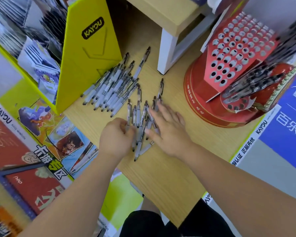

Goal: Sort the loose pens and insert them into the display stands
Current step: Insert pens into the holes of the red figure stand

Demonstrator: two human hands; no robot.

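Left grip [117,135] curled round pens [128,115]; right grip [167,129] flat, fingers [161,109] spread.

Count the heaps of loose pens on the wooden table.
2. The bigger heap lies beside the yellow display. The smaller spread lies under both hands, left hand gripping some, right hand flat on it. More may be hidden beneath the hands.

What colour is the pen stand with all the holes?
The stand is red, holes rimmed pale; head view shows it best.
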